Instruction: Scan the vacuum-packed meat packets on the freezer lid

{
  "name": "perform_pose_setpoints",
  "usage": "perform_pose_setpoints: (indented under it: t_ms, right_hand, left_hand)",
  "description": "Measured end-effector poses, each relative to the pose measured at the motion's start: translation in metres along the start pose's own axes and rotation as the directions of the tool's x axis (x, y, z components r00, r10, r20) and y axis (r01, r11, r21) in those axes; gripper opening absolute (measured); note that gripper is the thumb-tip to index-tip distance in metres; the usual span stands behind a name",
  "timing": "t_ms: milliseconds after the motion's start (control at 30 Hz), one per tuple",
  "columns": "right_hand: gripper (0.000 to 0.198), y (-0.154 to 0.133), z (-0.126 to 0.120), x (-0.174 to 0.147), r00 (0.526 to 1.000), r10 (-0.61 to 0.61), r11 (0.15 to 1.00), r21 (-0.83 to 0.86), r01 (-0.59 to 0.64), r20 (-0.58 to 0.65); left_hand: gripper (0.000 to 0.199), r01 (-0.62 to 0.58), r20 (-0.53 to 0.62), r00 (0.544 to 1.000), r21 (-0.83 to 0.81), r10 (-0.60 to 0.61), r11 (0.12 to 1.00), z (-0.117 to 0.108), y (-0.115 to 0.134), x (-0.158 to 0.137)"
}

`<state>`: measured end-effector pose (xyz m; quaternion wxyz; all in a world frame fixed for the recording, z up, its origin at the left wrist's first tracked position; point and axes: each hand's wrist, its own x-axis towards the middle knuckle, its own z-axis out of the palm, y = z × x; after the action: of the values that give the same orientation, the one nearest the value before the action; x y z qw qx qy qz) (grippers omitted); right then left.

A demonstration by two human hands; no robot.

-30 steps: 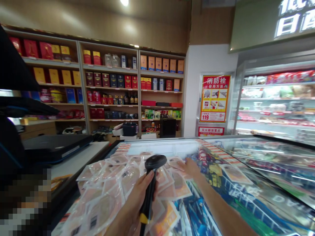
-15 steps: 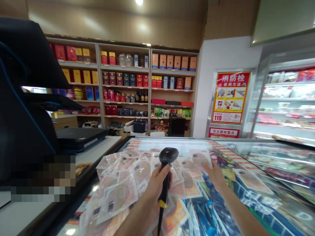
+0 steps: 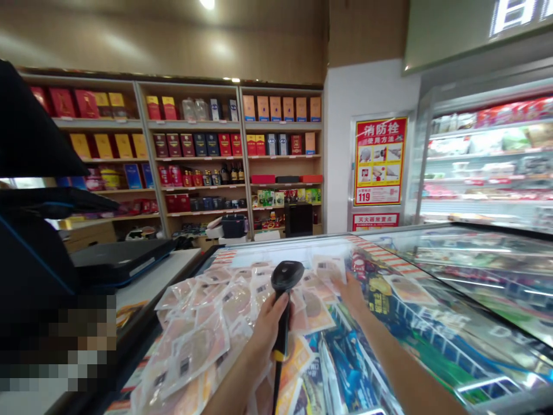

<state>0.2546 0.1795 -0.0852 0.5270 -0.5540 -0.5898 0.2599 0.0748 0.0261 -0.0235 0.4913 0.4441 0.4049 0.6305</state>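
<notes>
Shelving of pale wood (image 3: 244,161), lined with red, yellow, orange and dark boxes, fills the wall beyond the freezer in my head-camera feed. The freezer itself is a long glass-topped chest (image 3: 276,249) that runs directly in front of me. Right of the freezer and beyond it, I see a brightly lit display case with a grey frame (image 3: 421,167). Along the freezer's left side stands a white table (image 3: 149,285) bearing a black machine with blue trim (image 3: 34,253). Behind the freezer hangs a red-and-yellow printed poster (image 3: 380,161).

Across the freezer's left half I find a spread pile of flat, clear plastic packets with round, pale contents (image 3: 203,340), overlapping one another. Over the freezer's middle, my left hand (image 3: 270,325) is wrapped around the grip of a black handheld scanner with a yellow band (image 3: 287,275), its head up and its cable hanging down. My right hand (image 3: 354,297) has its fingers narrowed on the lower right edge of one clear, flat packet (image 3: 326,268), which stands tilted over the freezer, just beyond the pile's right end.
</notes>
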Motion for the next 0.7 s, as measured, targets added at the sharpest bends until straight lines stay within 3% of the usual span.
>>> perform_pose_setpoints:
  t_ms: [200,367,600,700]
  right_hand:
    - [0.034,-0.002,0.003,-0.003,1.000,-0.015,0.999,0.033,0.014,0.015]
    - [0.038,-0.007,0.000,-0.005,0.999,0.034,0.994,0.103,-0.038,0.037]
    - [0.038,-0.010,-0.009,-0.010,0.996,0.080,0.995,0.063,-0.082,0.042]
    - [0.038,-0.007,-0.022,-0.009,0.996,0.089,0.996,-0.026,-0.089,0.012]
  left_hand:
    - [0.038,0.063,-0.022,0.998,-0.008,-0.063,0.998,0.003,0.003,0.000]
    - [0.034,0.064,0.044,0.997,-0.007,-0.064,0.998,0.011,0.011,-0.005]
    - [0.029,0.078,0.094,0.993,0.011,-0.079,0.997,0.017,0.007,-0.021]
    - [0.029,0.070,0.037,0.997,-0.005,-0.070,0.998,0.020,0.010,-0.028]
